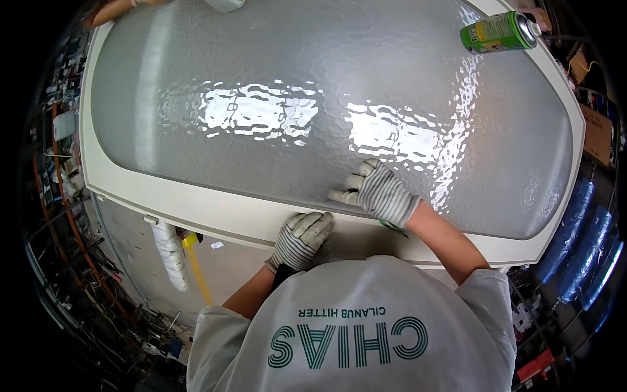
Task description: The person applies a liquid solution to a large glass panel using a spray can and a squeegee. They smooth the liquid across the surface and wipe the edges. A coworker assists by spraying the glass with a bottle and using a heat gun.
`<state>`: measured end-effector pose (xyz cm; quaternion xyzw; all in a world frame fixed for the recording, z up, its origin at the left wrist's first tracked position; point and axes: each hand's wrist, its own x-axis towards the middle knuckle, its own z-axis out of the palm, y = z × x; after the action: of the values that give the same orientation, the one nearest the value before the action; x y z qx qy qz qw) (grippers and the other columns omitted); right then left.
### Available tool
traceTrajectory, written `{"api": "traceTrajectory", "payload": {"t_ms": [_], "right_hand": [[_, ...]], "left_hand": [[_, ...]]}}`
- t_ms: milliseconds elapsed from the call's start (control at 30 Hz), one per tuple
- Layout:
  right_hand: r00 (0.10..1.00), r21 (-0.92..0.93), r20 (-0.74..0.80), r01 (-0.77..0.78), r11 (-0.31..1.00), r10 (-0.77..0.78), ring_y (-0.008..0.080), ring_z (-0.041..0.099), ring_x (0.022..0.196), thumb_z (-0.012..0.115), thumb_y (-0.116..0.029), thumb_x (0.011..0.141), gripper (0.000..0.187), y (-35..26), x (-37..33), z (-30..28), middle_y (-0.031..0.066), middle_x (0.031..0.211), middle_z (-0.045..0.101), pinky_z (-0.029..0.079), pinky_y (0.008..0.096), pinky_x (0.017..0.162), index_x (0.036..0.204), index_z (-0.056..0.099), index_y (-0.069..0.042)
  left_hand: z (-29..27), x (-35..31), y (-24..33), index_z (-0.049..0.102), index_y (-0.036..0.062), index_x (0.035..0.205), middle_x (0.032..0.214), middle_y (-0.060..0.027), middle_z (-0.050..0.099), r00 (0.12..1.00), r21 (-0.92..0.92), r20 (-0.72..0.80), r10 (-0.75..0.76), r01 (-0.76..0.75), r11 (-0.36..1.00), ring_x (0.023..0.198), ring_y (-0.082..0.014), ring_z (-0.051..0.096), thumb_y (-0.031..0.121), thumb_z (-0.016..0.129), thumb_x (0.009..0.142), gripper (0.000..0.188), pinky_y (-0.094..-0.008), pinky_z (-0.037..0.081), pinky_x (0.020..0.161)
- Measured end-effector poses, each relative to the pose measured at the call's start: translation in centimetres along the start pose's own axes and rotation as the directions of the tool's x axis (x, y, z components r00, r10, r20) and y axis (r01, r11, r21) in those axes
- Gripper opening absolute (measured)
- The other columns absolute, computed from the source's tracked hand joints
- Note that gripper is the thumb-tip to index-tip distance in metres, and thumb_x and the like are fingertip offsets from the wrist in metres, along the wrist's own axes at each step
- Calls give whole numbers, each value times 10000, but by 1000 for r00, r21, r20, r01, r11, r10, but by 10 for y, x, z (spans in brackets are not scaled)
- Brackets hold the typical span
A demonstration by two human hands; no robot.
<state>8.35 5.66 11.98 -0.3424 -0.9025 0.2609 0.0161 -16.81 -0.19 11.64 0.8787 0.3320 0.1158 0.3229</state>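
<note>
A large panel of rippled glass (261,173) lies in front of me, set in a cream-white frame (176,193). My left hand (304,236), in a striped grey glove, is at the frame's near edge. Its fingers are curled together, and what lies under them is hidden. Something black (282,274) shows beneath that wrist. To the right, my gloved right hand (382,191) rests over the near border of glass and frame. Its fingers are bent but apart, and I see nothing held in them. A dark green strand (393,227) hangs by its wrist.
A green spray can (499,32) lies on its side at the far right. Another person's arm (114,9) reaches in at the far left, near a pale cloth-like thing (225,4). Blue-wrapped rolls (575,235) stand at right; a white-wrapped post (170,255) is below the frame.
</note>
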Motion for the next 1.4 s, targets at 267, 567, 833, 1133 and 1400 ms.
{"api": "traceTrajectory", "payload": {"t_ms": [267,567,833,1133,1400], "right_hand": [[999,-22,-19,30,999,-30,203,573,942,506,-156,860,396,-1,-14,-1,0,975,618,454,361,904,1220,628,-264],[907,55,-271,-319,946,321,222,526,816,546,-112,826,384,10,-61,-1,20,849,583,464,373,803,1161,682,-243],[940,-65,-322,-145,987,117,194,557,818,550,-163,826,358,-5,-21,17,-12,853,603,464,331,805,1151,676,-246],[999,32,-14,31,999,-31,220,574,985,477,-168,888,345,-7,12,11,24,1026,619,450,364,911,1180,653,-221],[998,6,40,-54,998,54,229,567,928,494,-172,868,385,0,-1,6,29,969,611,450,398,894,1208,649,-266]], "left_hand": [[-9,-4,1,606,-5,1157,1181,-186,609,976,95,-198,-89,109,990,1085,-368,569,293,673,784,482,-493,441,946],[-1,34,10,592,21,1063,1040,-159,583,991,26,-44,-127,129,991,1019,-361,538,349,755,727,497,-526,410,948],[1,39,20,654,67,971,1059,-82,647,985,-184,35,172,-163,969,986,-280,616,249,706,761,283,-429,491,890],[-10,-1,4,684,19,932,1151,-143,637,994,60,75,77,-82,995,1103,-304,579,162,652,761,225,-452,443,994],[-10,-1,3,657,5,1010,1185,-155,614,994,48,75,85,-88,995,1120,-322,571,180,700,677,378,-484,418,1017]]}}
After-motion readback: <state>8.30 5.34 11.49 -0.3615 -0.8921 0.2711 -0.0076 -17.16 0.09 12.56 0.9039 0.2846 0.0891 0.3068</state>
